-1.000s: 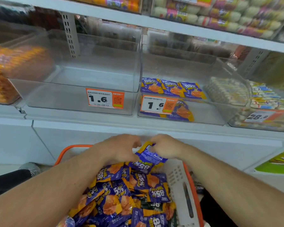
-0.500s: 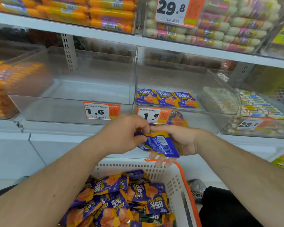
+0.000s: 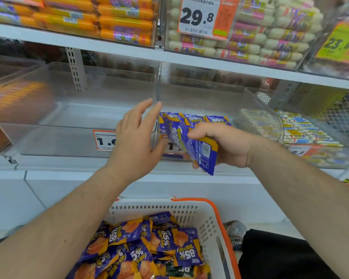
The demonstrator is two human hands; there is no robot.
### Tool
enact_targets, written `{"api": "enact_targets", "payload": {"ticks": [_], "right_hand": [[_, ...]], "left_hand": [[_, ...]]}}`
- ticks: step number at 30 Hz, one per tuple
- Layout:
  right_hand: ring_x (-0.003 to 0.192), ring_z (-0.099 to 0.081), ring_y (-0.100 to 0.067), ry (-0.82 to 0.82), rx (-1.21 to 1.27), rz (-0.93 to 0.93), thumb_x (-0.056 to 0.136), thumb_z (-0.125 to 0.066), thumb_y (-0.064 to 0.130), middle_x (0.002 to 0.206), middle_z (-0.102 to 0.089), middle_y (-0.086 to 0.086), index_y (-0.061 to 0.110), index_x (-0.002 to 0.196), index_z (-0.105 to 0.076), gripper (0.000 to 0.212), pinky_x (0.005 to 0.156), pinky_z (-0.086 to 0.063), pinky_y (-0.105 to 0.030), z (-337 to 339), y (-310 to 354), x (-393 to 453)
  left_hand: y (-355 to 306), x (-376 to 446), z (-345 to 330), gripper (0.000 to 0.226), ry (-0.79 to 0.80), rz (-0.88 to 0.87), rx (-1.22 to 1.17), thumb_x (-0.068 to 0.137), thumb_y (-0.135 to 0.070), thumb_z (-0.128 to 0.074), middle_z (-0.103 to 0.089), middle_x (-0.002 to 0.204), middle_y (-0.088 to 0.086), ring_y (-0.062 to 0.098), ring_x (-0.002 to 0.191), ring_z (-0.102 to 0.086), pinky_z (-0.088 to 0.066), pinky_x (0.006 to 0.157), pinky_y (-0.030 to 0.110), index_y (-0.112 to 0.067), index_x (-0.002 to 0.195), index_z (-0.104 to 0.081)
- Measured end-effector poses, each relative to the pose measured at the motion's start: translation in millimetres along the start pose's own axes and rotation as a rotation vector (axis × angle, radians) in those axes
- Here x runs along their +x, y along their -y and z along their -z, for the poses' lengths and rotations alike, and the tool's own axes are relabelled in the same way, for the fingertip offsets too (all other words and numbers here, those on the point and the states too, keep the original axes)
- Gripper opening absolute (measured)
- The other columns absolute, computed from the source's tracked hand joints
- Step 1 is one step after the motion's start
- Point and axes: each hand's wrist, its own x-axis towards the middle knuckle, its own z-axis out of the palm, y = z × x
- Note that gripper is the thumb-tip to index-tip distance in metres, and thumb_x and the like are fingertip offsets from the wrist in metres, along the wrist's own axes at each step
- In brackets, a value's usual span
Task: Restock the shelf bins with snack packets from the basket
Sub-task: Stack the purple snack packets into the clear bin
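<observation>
We hold a small stack of blue-and-orange snack packets (image 3: 195,146) in our right hand (image 3: 228,146), thumb on top and fingers curled underneath, pinching them just in front of the clear shelf bin (image 3: 220,97) right of centre. Inside that bin a row of matching packets (image 3: 195,119) already lies flat on the floor of the bin, printed "85%", near the front wall. Our left hand (image 3: 135,137) is raised beside the stack with fingers straight and spread — it grips nothing, and its fingertips reach up over the divide between this bin and the empty clear bin (image 3: 69,117) to the left. An orange-and-white price tag reading 1.6 (image 3: 104,140) sticks to the front of the empty bin, partly covered by the left hand.

Near us, low in the scene, sits the white basket (image 3: 208,218) with an orange rim, heaped with more of the blue-and-orange packets (image 3: 149,244). On the upper shelf, orange sausage sticks (image 3: 113,19) fill the left bin and pale wrapped sticks (image 3: 270,37) the right one — a large 29.8 tag (image 3: 199,17) hangs in front of them.
</observation>
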Motion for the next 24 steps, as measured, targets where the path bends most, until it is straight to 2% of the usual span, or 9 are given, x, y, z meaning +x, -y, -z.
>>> {"api": "enact_targets", "payload": {"ticks": [2,4,6,8,12,15,17,21,24], "right_hand": [[0.083,-0.066,-0.024,-0.051,0.023,0.029,0.047,-0.072,0.042,0.093,-0.069,-0.012,0.009,0.096,-0.07,0.06,0.078,-0.051,-0.037,9.9,5.6,-1.7],[0.074,-0.062,-0.023,-0.082,-0.052,0.067,0.05,-0.071,0.042,0.084,-0.069,-0.009,0.017,0.081,-0.072,0.04,0.072,-0.045,-0.03,12.7,14.6,-5.5],[0.054,-0.059,-0.013,-0.082,-0.199,0.078,0.069,-0.067,0.038,0.061,-0.066,0.002,0.02,0.06,-0.068,0.02,0.057,-0.042,-0.02,17.2,20.5,-7.7],[0.039,-0.052,-0.003,-0.129,-0.302,0.084,0.088,-0.058,0.027,0.043,-0.057,0.011,0.019,0.055,-0.06,0.033,0.049,-0.04,-0.017,23.0,27.3,-8.7],[0.064,-0.047,-0.021,-0.238,-0.197,0.169,0.053,-0.067,0.045,0.068,-0.057,-0.004,0.024,0.06,-0.065,0.022,0.067,-0.033,-0.032,40.0,33.0,-9.8],[0.079,-0.051,-0.024,-0.465,-0.467,0.084,0.055,-0.069,0.06,0.084,-0.057,-0.004,0.019,0.082,-0.06,0.05,0.073,-0.039,-0.036,62.1,24.1,14.7],[0.086,-0.058,-0.025,-0.565,-0.67,-0.08,0.061,-0.073,0.059,0.093,-0.063,-0.006,0.015,0.09,-0.061,0.054,0.077,-0.046,-0.036,74.6,17.9,32.0],[0.059,-0.053,-0.022,-0.573,-0.835,-0.314,0.063,-0.078,0.05,0.064,-0.059,-0.007,0.013,0.057,-0.059,0.042,0.06,-0.04,-0.028,92.6,-1.1,54.6],[0.066,-0.054,-0.024,-0.562,-0.922,-0.426,0.068,-0.075,0.04,0.066,-0.056,-0.006,0.014,0.055,-0.058,0.034,0.063,-0.042,-0.027,95.1,-13.2,63.3]], "left_hand": [[2.3,-6.3,-10.9,0.082,0.093,0.074,0.114,0.071,-0.025,-0.075,-0.039,0.145,0.022,0.043,0.128,-0.041,-0.035,0.099,0.056,-0.013,0.143,-0.039],[0.8,-12.7,-20.9,0.093,0.241,0.098,0.187,0.066,-0.021,-0.081,-0.033,0.15,0.025,0.044,0.135,-0.034,-0.026,0.105,0.061,-0.015,0.148,-0.036],[-2.8,-16.0,-27.0,0.096,0.362,0.113,0.264,0.074,-0.03,-0.076,-0.017,0.158,0.02,0.037,0.146,-0.016,-0.008,0.113,0.059,-0.022,0.154,-0.023],[-4.2,-16.2,-32.2,0.094,0.428,0.131,0.345,0.082,-0.04,-0.066,0.001,0.162,0.013,0.028,0.149,0.0,0.006,0.115,0.053,-0.028,0.156,-0.007],[-5.8,-16.8,-33.8,0.092,0.402,0.148,0.34,0.082,-0.038,-0.065,0.0,0.162,0.012,0.028,0.149,0.0,0.009,0.115,0.052,-0.028,0.155,-0.01],[-7.0,-17.9,-32.1,0.093,0.427,0.148,0.36,0.083,-0.037,-0.065,0.0,0.162,0.013,0.028,0.149,0.001,0.011,0.116,0.052,-0.028,0.156,-0.008],[-7.6,-17.7,-31.7,0.094,0.445,0.149,0.374,0.084,-0.038,-0.063,0.003,0.162,0.012,0.028,0.149,0.004,0.012,0.115,0.052,-0.028,0.156,-0.004],[-7.7,-16.3,-31.5,0.094,0.454,0.155,0.379,0.085,-0.038,-0.062,0.003,0.162,0.013,0.027,0.149,0.004,0.012,0.115,0.053,-0.027,0.156,-0.001],[-8.9,-15.3,-30.2,0.094,0.489,0.164,0.408,0.087,-0.04,-0.059,0.006,0.162,0.011,0.026,0.149,0.006,0.011,0.116,0.052,-0.028,0.155,0.004]]}}
